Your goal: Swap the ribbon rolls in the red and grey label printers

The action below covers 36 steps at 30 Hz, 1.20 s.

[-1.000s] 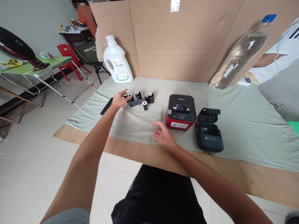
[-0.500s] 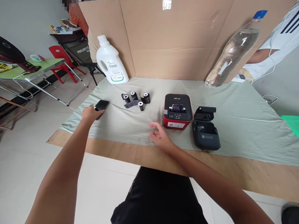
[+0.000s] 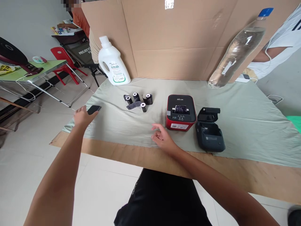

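Observation:
At the table's left side, my left hand (image 3: 82, 117) is closed round a dark smartphone (image 3: 94, 109), held low near the cloth with the thumb along its near edge. My right hand (image 3: 162, 137) rests near the front edge, its fingers loosely bent and apart, holding nothing. Just right of it stands a red and black label printer (image 3: 180, 112) with black film showing in its top slot. A dark handheld printer (image 3: 210, 133) lies beyond that with its lid raised. Several rolls of black film (image 3: 135, 98), partly unwound, lie between my hands, farther back.
A white detergent bottle (image 3: 114, 64) and a tall water bottle (image 3: 237, 53) lean against the cardboard panel (image 3: 174, 37) at the back. Grey-green cloth (image 3: 244, 131) covers the table, leaving a wooden front edge (image 3: 131, 155). Two people are behind the panel, left and right.
My left hand has moved left with the phone, which now looks shorter and more turned. My right hand stays where it was on the table. The whole view has shifted slightly.

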Available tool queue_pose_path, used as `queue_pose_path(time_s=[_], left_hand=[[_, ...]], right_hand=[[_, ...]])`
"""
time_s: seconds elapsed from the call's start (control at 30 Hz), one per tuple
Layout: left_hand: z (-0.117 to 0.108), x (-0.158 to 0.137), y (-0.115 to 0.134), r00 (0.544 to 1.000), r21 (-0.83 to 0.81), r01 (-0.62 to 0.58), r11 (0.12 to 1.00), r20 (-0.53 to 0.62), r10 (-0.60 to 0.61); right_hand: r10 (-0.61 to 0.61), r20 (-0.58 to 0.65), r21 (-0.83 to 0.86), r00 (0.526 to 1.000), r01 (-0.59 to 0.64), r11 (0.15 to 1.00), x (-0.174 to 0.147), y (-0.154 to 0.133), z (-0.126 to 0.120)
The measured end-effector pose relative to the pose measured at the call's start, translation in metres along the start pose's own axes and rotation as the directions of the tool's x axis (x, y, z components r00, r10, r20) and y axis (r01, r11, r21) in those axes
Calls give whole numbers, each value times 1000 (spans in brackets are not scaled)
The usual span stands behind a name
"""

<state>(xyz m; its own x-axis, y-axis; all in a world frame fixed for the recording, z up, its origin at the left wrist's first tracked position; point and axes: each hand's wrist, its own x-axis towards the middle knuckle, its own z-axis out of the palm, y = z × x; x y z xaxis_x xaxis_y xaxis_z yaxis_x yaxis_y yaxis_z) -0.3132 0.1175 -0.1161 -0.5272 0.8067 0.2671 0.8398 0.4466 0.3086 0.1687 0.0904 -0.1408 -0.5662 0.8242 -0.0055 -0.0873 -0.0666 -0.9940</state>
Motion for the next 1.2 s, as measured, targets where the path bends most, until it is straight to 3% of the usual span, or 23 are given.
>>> queue_pose_path(time_s=[0.1,0.23,0.37,0.5,0.57,0.67,0.73,0.8,0.87,0.9,0.97,1.03,1.13,1.2], left_hand=[[10,-5,61,985,-72,-157,985,-84,151],[28,-2,146,957,-242,-289,926,-38,289],[39,19,203,931,-181,-341,922,67,358],[43,42,233,822,-9,-449,893,387,418],[44,48,242,794,46,-478,877,450,409],[44,47,247,849,43,-424,905,367,380],[41,39,243,903,-123,-364,923,196,382],[35,23,236,942,-426,-321,846,-51,331],[26,-6,230,952,-717,-305,627,-240,189],[23,-25,228,953,-816,-299,495,-280,115],[17,-71,229,952,-911,-302,282,-302,45],[16,-124,238,966,-955,-256,152,-258,13],[22,-198,260,991,-988,-131,84,-129,30],[29,-232,275,994,-985,-106,136,-104,21]], right_hand=[[-4,2,-7,1000,4,1000,0,0,0],[-1,0,-21,1000,1,1000,0,0,0],[12,10,-35,1000,-12,999,-1,-1,-1],[12,3,-48,1000,-12,999,-1,-3,0],[9,6,-49,1000,-9,999,-1,-4,0],[-12,8,-48,1000,12,999,-1,-3,1],[-26,6,-45,1000,26,999,-1,-1,0],[-42,6,-45,999,42,998,0,2,-1],[-71,2,-52,998,71,996,1,5,-2],[-94,-3,-57,996,93,994,1,5,-2],[-157,-15,-60,987,156,986,2,5,-2],[-221,-25,-43,975,220,975,3,3,-2],[-266,-47,-1,963,267,964,2,-6,-1],[-280,-83,3,956,282,959,0,-11,-1]])
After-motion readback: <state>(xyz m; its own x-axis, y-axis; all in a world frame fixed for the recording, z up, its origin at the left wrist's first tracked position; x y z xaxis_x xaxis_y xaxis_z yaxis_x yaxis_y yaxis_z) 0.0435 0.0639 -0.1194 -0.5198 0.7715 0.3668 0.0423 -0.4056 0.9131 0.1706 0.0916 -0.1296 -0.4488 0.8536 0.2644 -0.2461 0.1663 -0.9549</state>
